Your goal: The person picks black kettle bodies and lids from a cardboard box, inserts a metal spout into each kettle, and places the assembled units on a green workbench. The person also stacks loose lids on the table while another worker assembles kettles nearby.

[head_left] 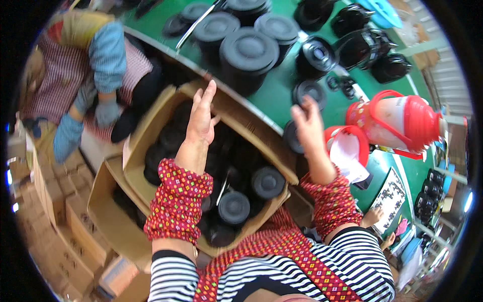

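My left hand (203,118) is raised over an open cardboard box (246,123), its fingers stretched out and holding nothing. Inside the box are several black round pieces, among them a ribbed disc-topped one (234,207) and another (268,182) at the near right corner. My right hand (309,126), slightly blurred, is over the edge of the green table (271,98), fingers apart. Close to its fingertips lies a small black round lid (311,93); a second dark round piece (292,137) is just left of the hand. Whether the fingers touch either one I cannot tell.
Several black lidded pots (250,48) crowd the far table. A red thermos (402,121) and red basin (347,146) stand at right. Another person (90,75) with gloved hands sits at left. A second box (113,196) and stacked cartons (65,236) lie at left.
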`<control>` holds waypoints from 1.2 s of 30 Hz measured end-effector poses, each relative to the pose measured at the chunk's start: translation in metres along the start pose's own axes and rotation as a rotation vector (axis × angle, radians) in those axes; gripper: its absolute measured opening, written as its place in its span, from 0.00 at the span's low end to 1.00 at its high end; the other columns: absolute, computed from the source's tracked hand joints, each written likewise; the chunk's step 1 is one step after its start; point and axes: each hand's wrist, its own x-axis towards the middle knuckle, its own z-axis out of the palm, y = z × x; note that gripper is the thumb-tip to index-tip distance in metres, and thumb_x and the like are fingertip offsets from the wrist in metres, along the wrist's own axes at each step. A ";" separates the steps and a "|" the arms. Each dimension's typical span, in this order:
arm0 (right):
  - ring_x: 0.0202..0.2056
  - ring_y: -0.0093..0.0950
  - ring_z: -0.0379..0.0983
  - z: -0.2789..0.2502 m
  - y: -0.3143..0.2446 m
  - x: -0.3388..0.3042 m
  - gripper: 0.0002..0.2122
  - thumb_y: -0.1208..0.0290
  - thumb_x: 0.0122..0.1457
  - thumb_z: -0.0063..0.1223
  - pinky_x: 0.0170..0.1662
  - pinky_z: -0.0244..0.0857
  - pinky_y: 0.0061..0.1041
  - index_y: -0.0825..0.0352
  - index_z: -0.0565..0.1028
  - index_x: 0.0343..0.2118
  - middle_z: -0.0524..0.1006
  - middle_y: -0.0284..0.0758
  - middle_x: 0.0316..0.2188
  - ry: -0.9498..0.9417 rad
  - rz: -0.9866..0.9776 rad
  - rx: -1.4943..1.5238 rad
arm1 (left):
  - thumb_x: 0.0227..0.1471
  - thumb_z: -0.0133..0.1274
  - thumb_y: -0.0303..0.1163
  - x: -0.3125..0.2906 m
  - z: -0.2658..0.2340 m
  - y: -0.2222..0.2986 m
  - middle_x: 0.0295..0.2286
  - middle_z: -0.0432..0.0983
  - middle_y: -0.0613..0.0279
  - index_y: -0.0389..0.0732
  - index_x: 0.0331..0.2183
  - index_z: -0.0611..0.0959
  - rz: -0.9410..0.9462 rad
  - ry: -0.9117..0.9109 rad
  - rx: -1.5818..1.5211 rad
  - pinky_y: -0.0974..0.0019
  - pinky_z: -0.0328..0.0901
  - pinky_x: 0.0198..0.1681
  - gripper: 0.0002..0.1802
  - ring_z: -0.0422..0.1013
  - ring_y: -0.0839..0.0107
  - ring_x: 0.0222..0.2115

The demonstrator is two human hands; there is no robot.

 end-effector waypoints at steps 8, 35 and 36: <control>0.39 0.24 0.77 0.014 -0.057 -0.082 0.15 0.70 0.63 0.61 0.46 0.71 0.25 0.71 0.77 0.50 0.81 0.38 0.41 -0.434 -0.148 -0.013 | 0.58 0.62 0.34 -0.093 -0.192 -0.188 0.52 0.76 0.48 0.35 0.56 0.76 0.163 0.543 0.595 0.59 0.68 0.56 0.27 0.73 0.55 0.53; 0.55 0.38 0.72 0.269 0.077 -0.204 0.23 0.59 0.73 0.36 0.59 0.63 0.32 0.70 0.74 0.58 0.75 0.45 0.57 -1.398 0.217 -0.092 | 0.42 0.73 0.40 -0.167 -0.281 -0.219 0.49 0.79 0.43 0.33 0.60 0.71 -0.157 0.057 0.870 0.55 0.66 0.60 0.48 0.74 0.50 0.53; 0.56 0.38 0.72 0.273 0.064 -0.207 0.23 0.58 0.73 0.36 0.60 0.63 0.33 0.71 0.74 0.58 0.75 0.46 0.58 -1.345 0.474 -0.066 | 0.42 0.73 0.40 -0.167 -0.279 -0.208 0.50 0.79 0.43 0.33 0.62 0.69 -0.182 0.039 0.828 0.55 0.66 0.60 0.49 0.74 0.51 0.54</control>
